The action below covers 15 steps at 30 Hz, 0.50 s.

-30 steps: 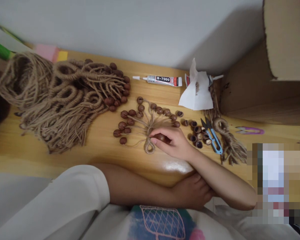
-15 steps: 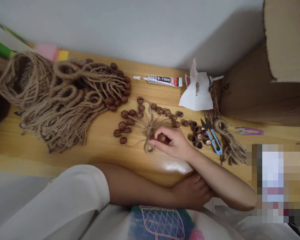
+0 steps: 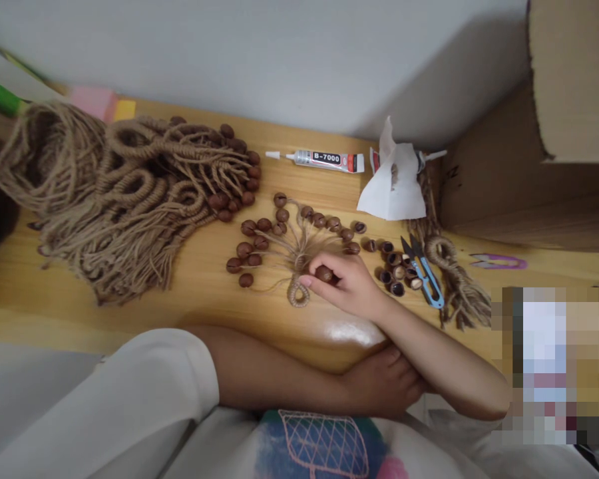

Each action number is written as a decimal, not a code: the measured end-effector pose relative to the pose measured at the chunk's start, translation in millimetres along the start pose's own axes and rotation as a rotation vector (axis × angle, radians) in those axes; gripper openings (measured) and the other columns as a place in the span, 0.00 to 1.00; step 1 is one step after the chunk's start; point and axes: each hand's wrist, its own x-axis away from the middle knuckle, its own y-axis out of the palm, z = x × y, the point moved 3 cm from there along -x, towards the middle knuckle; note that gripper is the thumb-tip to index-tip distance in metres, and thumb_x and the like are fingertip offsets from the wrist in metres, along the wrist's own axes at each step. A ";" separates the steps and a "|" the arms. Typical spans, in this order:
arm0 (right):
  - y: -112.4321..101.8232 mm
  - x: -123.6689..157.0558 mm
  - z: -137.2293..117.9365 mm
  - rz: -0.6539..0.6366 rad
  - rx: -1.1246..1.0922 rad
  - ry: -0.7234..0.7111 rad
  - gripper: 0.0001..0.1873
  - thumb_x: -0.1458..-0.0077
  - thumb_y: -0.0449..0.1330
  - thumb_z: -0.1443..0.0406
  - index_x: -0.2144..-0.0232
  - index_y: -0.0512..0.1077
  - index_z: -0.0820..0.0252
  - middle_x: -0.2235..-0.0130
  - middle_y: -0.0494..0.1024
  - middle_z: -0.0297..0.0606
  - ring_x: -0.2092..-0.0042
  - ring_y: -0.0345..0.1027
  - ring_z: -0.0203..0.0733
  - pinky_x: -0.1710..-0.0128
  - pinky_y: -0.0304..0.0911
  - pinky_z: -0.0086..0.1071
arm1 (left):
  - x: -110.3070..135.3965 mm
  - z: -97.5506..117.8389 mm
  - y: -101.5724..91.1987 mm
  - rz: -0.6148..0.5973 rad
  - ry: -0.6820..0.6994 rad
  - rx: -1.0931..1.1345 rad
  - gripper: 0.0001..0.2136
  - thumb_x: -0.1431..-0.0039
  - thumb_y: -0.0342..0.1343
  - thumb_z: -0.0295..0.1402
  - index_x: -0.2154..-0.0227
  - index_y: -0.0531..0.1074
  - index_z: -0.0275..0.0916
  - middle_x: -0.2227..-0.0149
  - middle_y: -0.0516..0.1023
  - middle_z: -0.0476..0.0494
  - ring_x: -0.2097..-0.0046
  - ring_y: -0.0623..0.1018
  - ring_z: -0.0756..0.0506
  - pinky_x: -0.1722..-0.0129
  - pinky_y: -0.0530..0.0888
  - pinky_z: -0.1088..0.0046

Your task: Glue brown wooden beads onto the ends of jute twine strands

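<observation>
My right hand point(image 3: 349, 283) is curled around a brown macadamia nut point(image 3: 323, 274), its thumb and forefinger bent about it. The thumb tip is beside the wrapped loop of a jute cord tassel point(image 3: 299, 295). Its thin strands fan out over the table, with brown nuts point(image 3: 244, 250) at their ends on the left and more nuts point(image 3: 319, 220) along the top. My left hand point(image 3: 384, 382) rests low in front of me, fingers folded against my right forearm and partly hidden by it.
Finished-looking jute tassels point(image 3: 144, 179) are heaped at left. A B-7000 glue tube point(image 3: 328, 159) lies by the wall. To the right are white paper point(image 3: 394, 186), opened nut shells point(image 3: 397, 289), blue thread snips point(image 3: 429, 283), another jute tassel point(image 3: 462, 293), purple snips point(image 3: 502, 261) and a cardboard box point(image 3: 524, 193).
Almost nothing differs. The right hand keeps its place by the loop, its fingers shifted very slightly around the nut.
</observation>
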 end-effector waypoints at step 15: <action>0.0 -0.6 0.3 -0.027 -0.001 0.005 0.12 0.40 0.58 0.61 0.72 0.68 0.63 0.78 0.67 0.29 0.77 0.58 0.27 0.75 0.52 0.22 | -1.1 -0.5 -1.3 -0.025 0.005 0.009 0.15 0.36 0.45 0.27 0.57 0.76 0.40 0.58 0.80 0.44 0.59 0.78 0.48 0.55 0.68 0.69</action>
